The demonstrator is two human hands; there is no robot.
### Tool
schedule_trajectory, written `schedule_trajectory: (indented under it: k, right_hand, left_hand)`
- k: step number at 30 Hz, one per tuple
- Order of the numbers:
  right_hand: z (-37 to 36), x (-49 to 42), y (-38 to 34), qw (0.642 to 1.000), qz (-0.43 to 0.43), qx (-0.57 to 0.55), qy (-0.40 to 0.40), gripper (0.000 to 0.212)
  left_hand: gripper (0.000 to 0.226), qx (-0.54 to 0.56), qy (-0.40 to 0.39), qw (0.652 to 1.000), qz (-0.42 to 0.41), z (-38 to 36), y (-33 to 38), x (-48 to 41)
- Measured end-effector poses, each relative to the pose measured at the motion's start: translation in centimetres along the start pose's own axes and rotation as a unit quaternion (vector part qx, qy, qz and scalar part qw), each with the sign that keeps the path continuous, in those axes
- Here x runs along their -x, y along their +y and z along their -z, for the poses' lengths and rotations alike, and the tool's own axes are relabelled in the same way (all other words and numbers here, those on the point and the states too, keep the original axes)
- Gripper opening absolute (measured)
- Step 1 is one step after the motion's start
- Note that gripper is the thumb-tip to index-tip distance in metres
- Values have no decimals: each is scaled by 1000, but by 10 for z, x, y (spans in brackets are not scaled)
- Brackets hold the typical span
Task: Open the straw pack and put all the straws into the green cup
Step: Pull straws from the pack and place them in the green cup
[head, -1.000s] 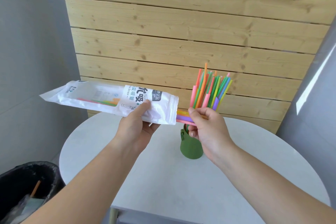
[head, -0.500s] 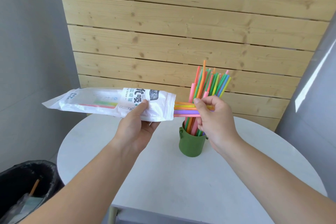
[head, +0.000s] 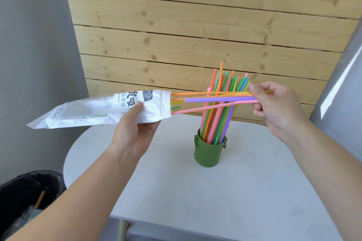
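Above the green cup point(head: 209, 152), the right hand point(head: 274, 105) pinches a few straws point(head: 219, 100); the left hand point(head: 135, 133) grips the straw pack point(head: 109, 108).

Green cup point(head: 209, 152) on white table point(head: 244, 191)

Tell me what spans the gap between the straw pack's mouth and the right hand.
Head view: pulled straws, orange, yellow, purple, pink, bridge straw pack and right hand, crossing before the green cup's upright straws.
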State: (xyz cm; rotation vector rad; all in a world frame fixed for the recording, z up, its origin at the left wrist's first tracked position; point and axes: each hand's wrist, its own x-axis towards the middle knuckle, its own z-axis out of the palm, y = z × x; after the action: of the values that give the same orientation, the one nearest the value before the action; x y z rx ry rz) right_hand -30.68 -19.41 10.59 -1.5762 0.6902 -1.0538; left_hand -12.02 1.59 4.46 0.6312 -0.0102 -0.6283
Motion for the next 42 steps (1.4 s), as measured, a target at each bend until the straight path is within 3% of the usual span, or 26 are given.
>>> schedule_trajectory:
  k: [18, 32, 42]
  right_hand:
    - [75, -14, -28, 980, 96, 176, 14, 10]
    - [76, -2, -40, 941, 165, 292, -45, 10]
    - [69, 7, -46, 928, 188, 316, -53, 9]
  left_hand:
    - [11, -9, 12, 1000, 16, 7, -16, -7]
    - [12, -7, 1, 1000, 18, 11, -18, -9]
    - [15, -14, 2, 1000, 17, 10, -19, -7]
